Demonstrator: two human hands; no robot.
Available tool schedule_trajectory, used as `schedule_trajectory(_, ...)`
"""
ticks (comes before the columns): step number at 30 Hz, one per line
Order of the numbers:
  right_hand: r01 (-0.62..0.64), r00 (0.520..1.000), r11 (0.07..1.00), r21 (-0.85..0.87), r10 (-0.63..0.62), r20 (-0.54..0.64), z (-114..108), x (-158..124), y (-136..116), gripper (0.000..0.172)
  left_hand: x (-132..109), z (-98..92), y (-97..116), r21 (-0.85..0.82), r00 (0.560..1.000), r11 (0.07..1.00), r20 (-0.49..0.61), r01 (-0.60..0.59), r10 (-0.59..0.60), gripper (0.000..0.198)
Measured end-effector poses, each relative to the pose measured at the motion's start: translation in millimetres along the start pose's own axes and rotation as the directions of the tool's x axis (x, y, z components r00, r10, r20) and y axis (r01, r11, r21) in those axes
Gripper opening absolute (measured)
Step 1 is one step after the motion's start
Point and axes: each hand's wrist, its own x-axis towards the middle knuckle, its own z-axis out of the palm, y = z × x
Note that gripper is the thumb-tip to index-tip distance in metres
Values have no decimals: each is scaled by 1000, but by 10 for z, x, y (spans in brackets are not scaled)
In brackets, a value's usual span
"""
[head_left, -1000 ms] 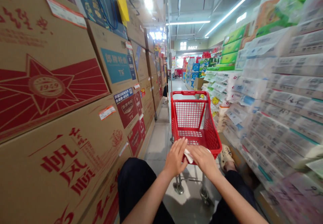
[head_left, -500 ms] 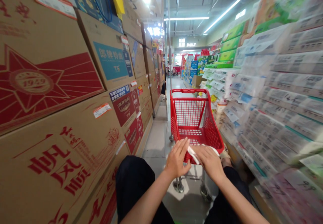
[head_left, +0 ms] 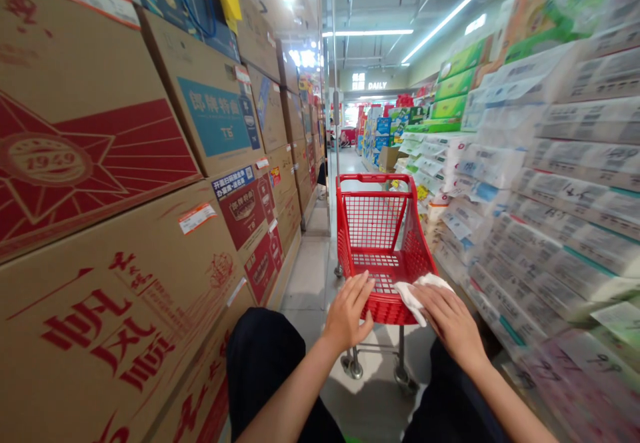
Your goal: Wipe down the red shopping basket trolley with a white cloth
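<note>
A red plastic shopping cart [head_left: 350, 256] stands in front of me, its basket facing me between my knees. My left hand [head_left: 347, 313] holds the near left corner of the basket, fingers laid over the rim and thumb apart on the near side. In my right hand [head_left: 450, 320] is a crumpled white cloth [head_left: 413, 303], pressed against the near right corner of the rim. The fingers lie over the cloth and partly hide it. Nothing lies on the visible basket floor.
Stacked cardboard cartons [head_left: 115, 250] wall the left side. Packs of tissue paper [head_left: 565, 230] pile up on the right. Between them runs a narrow tiled floor [head_left: 300, 273], with a metal-edged glass or mirror panel [head_left: 333, 116] beside the cart. My dark-trousered knees flank the cart.
My right hand has slid right along the cart's near rim with the cloth, away from my left hand. The left hand stays almost in place.
</note>
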Motion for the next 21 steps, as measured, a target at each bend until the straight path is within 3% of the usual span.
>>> schedule_trajectory(2, -29, 999, 1000, 4, 29, -26, 25, -38, -43, 55, 12, 15, 82, -21, 1000, 1000, 7, 0, 0, 81)
schedule_trajectory(5, -35, 999, 999, 20, 36, -29, 96, 39, -306, 57, 38, 8, 189, -43, 1000, 999, 31, 1, 0, 80)
schedule_trajectory(10, 53, 995, 985, 166, -65, 70, 62, 269, -723, 61, 62, -82, 225, -47, 997, 999, 78, 2, 2, 65)
schedule_trajectory(13, 21, 997, 952, 305, -43, 65, -51, 314, -634, 54, 102, -157, 193, -35, 999, 999, 49, 22, -20, 58)
schedule_trajectory(16, -136, 987, 936, 323, 157, -40, -76, 282, -381, 45, 224, -171, 228, 28, 1000, 1000, -14, 5, -5, 53)
schedule_trajectory(18, -220, 965, 931, 290, 252, -78, -13, 241, -246, 40, 341, -98, 319, 59, 1000, 998, 1, -26, 26, 48)
schedule_trajectory(21, -218, 969, 947, 236, 238, -61, 144, 180, -179, 38, 490, 151, 499, 91, 995, 994, 92, -55, 47, 49)
